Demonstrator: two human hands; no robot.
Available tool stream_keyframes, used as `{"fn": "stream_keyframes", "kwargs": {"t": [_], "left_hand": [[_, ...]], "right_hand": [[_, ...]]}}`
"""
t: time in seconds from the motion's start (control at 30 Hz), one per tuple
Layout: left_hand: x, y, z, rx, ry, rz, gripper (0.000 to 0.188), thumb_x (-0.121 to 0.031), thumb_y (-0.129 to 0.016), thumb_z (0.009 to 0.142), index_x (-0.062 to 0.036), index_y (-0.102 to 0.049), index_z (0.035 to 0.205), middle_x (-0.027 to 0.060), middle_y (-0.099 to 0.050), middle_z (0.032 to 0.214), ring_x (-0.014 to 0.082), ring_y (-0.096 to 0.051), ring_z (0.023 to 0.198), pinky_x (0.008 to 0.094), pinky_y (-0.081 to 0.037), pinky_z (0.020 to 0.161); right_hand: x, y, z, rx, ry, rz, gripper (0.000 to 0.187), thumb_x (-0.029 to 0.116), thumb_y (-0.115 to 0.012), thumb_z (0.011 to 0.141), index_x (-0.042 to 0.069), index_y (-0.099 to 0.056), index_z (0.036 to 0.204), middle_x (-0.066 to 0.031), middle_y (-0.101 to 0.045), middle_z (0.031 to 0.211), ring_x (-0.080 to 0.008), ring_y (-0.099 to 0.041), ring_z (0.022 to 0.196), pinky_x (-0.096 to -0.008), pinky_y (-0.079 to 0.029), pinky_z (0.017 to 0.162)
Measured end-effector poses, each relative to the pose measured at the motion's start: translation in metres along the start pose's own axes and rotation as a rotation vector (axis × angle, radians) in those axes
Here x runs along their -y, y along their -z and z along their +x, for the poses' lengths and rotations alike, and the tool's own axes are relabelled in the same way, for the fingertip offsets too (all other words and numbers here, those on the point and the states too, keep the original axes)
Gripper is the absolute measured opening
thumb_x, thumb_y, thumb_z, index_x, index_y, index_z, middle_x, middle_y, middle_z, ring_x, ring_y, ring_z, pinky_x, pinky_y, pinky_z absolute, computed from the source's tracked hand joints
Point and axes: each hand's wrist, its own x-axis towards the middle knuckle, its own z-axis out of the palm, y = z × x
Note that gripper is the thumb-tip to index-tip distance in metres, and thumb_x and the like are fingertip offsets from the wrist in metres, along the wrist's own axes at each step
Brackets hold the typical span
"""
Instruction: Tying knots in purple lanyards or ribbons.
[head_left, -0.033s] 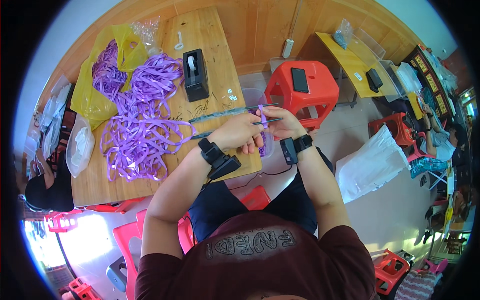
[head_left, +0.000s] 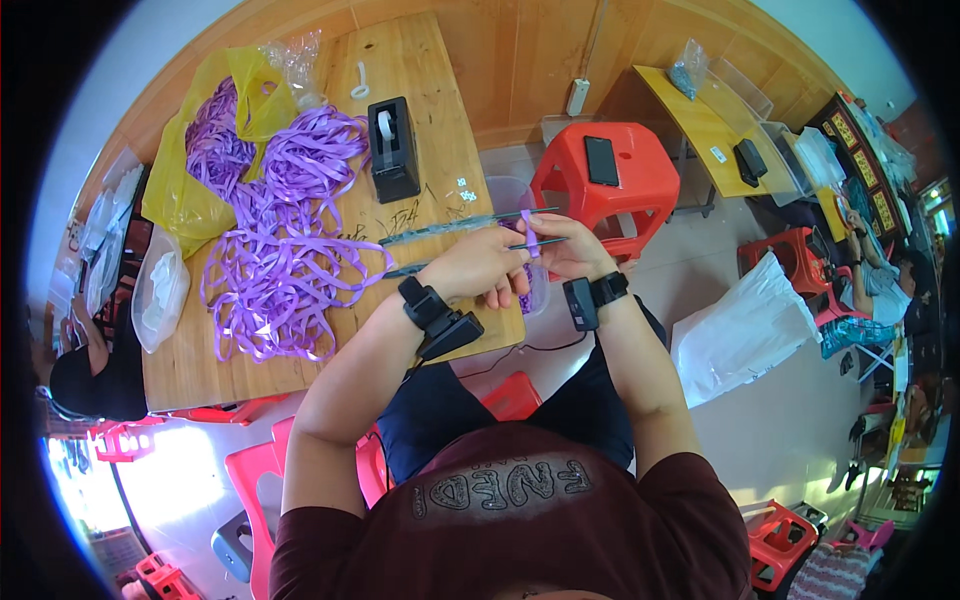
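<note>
Two thin dark rods (head_left: 545,241) jut past the right edge of the wooden table (head_left: 440,130), held down with clear tape (head_left: 440,229). A short length of purple ribbon (head_left: 530,232) passes around them near their tips. My left hand (head_left: 478,262) comes in from the left, its thumb and forefinger closed at the ribbon, the other fingers curled below. From the right, my right hand (head_left: 573,252) pinches at the same ribbon beside the rod tips; its fingertips are partly hidden. Beneath both hands is a clear tub (head_left: 540,292) with purple pieces in it.
Loose purple ribbon (head_left: 275,285) is heaped on the table, spilling from a yellow plastic bag (head_left: 170,200). A black tape dispenser (head_left: 393,155) stands behind the rods. To the right are a red stool (head_left: 640,185) with a phone (head_left: 600,160) and a white sack (head_left: 745,325).
</note>
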Motion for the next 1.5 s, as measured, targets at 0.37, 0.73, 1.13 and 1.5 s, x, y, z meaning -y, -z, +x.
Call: {"fn": "stream_keyframes", "kwargs": {"t": [0.37,0.73,1.13,1.5], "left_hand": [[0.0,-0.002,-0.007,-0.005,-0.105,0.081,0.049,-0.017,-0.043,0.101,-0.0006,-0.035,0.147,0.0113,-0.068,0.085,0.0168,-0.064,0.055,0.0256,-0.049,0.043],[0.001,-0.005,-0.018,0.013,-0.208,0.117,0.045,-0.018,-0.045,0.102,-0.0041,-0.043,0.144,0.0096,-0.067,0.086,0.0152,-0.066,0.06,0.0246,-0.051,0.049],[-0.001,0.093,-0.093,-0.821,-0.231,0.862,0.025,-0.026,-0.062,0.086,-0.0055,-0.071,0.096,0.0155,-0.07,0.089,0.0335,-0.068,0.086,0.0425,-0.053,0.077],[0.034,0.11,-0.104,-0.874,-0.512,0.748,0.016,-0.017,-0.066,0.084,-0.0034,-0.067,0.092,0.0161,-0.068,0.084,0.034,-0.065,0.075,0.0424,-0.052,0.068]], "right_hand": [[-0.014,0.058,0.002,-0.408,0.08,-0.165,0.023,0.019,-0.064,0.096,0.008,-0.063,0.116,-0.0015,-0.066,0.103,-0.0146,-0.063,0.094,-0.0304,-0.053,0.078],[-0.037,0.021,-0.006,-0.521,0.287,-0.354,0.042,0.005,-0.056,0.097,-0.001,-0.048,0.138,-0.013,-0.061,0.125,-0.0219,-0.063,0.108,-0.0325,-0.052,0.09],[-0.057,-0.125,-0.052,-0.554,1.03,-1.259,0.014,0.005,-0.067,0.089,0.0,-0.069,0.102,-0.0117,-0.068,0.101,-0.0262,-0.063,0.098,-0.0351,-0.048,0.09],[-0.093,-0.14,-0.038,-0.302,1.048,-1.58,0.015,-0.001,-0.068,0.083,0.003,-0.069,0.097,-0.0102,-0.07,0.094,-0.0272,-0.065,0.09,-0.0348,-0.049,0.084]]}}
